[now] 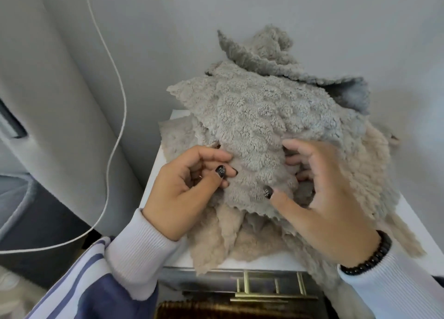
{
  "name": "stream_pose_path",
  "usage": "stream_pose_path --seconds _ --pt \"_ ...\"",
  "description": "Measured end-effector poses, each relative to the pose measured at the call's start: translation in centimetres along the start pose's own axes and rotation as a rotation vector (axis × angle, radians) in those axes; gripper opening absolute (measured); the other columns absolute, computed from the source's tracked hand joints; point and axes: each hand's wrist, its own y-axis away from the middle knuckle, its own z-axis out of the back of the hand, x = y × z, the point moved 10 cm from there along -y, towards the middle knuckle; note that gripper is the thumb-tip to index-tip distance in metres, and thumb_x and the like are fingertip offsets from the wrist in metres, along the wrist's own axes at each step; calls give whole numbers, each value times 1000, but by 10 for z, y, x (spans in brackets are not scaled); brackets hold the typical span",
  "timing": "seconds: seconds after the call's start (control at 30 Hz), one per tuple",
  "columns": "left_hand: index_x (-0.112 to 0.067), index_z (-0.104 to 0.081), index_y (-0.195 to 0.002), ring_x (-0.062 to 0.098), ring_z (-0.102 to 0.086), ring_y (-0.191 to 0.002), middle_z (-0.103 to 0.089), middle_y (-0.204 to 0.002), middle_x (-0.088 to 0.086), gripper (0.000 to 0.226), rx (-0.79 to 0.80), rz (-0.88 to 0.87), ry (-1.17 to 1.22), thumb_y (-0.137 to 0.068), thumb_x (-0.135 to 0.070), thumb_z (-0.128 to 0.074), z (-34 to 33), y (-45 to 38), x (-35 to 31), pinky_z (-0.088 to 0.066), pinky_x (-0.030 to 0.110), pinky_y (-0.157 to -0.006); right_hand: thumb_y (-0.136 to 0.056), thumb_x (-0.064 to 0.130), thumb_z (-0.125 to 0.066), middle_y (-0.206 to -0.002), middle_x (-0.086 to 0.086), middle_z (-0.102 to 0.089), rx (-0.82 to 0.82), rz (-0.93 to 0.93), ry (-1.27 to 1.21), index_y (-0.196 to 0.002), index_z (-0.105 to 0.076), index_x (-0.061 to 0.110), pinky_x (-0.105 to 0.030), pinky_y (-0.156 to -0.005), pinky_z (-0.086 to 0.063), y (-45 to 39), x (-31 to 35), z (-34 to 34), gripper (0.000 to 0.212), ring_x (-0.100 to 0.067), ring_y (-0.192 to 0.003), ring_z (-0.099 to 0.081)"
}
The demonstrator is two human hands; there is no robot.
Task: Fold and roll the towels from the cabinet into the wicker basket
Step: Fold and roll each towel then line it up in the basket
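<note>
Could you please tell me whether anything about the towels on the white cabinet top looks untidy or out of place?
Yes. The fluffy grey towel lies crumpled on a loose heap, not folded. A beige towel beneath it hangs over the front edge of the white cabinet top. Both hands, left and right, grip the grey towel's near edge.

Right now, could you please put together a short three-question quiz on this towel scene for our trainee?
1. True or false: the left hand pinches the grey towel.
2. What lies under the grey towel? A) beige towel B) newspaper C) plate
3. What is worn on the wrist of the right hand?

Key: 1 true; 2 A; 3 a black bead bracelet.
</note>
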Motion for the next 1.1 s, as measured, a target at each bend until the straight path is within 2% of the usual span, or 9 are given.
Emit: stream_pose_path --seconds 0.13,0.23,0.33,0.5,0.7,0.83,0.97,1.03,1.1 --pt "-12 -66 -96 18 -67 -72 -73 -84 7 30 35 33 -29 -88 12 -52 -7 21 -17 -54 24 -72 -70 47 -73 -133 14 -30 61 13 114 -140 -30 26 -12 -107 -26 8 17 -6 85 1 -125 -33" --pt "-13 -65 -99 21 -68 -74 -73 -83 5 28 65 27 -84 -88 10 -54 -13 45 -37 -55 27 -74 -73 39 -76 -139 2 -29 37 82 335 -140 -39 13 -29 -112 -28 11 30 -5 81 -12 -131 -29" --pt "-15 -60 -108 17 -67 -71 -73 -82 4 35 55 33 -102 -88 13 -51 -13 65 -53 -50 19 -69 -78 32 -73 -146 -3 -26 105 33 396 -143 -33 12 -29 -114 -26 6 33 -6 79 -15 -135 -27" --pt "-19 -41 -129 15 -68 -70 -72 -83 9 50 30 24 -60 -90 11 -49 -11 103 -93 -47 14 -65 -73 34 -75 -152 -2 -14 267 -6 504 -149 -14 16 -33 -104 -41 12 48 -8 99 -22 -133 -32" --pt "-20 -33 -138 14 -67 -71 -73 -82 7 59 63 58 -83 -89 9 -49 -11 139 -114 -46 12 -64 -81 15 -65 -149 -8 -23 215 -36 629 -148 -15 14 -32 -80 -50 13 56 0 83 -25 -111 -51" --pt "-18 -32 -141 16 -68 -73 -72 -84 10 61 131 77 -127 -89 7 -52 -18 161 -117 -46 13 -65 -77 30 -72 -147 -13 -25 289 -99 763 -148 -14 11 -38 -85 -51 12 43 -9 93 -30 -120 -46" --pt "-24 -31 -140 16 -70 -78 -73 -86 5 60 163 87 -220 -90 2 -54 -17 172 -116 -47 15 -69 -86 14 -56 -134 -9 -39 198 -72 819 -133 -42 11 -33 -69 -48 10 52 -4 49 -29 -102 -53" --pt "-23 -36 -136 16 -70 -77 -73 -85 5 56 163 90 -246 -89 3 -53 -14 172 -113 -46 15 -68 -90 10 -48 -118 -8 -51 123 -99 743 -103 -59 10 -31 -64 -42 8 57 10 17 -30 -92 -57" --pt "-21 -43 -131 16 -70 -76 -73 -84 4 51 162 89 -276 -88 4 -52 -14 173 -113 -46 16 -68 -89 7 -45 -83 -7 -55 84 -184 611 -75 -56 11 -28 -58 -39 6 54 26 19 -27 -72 -55"
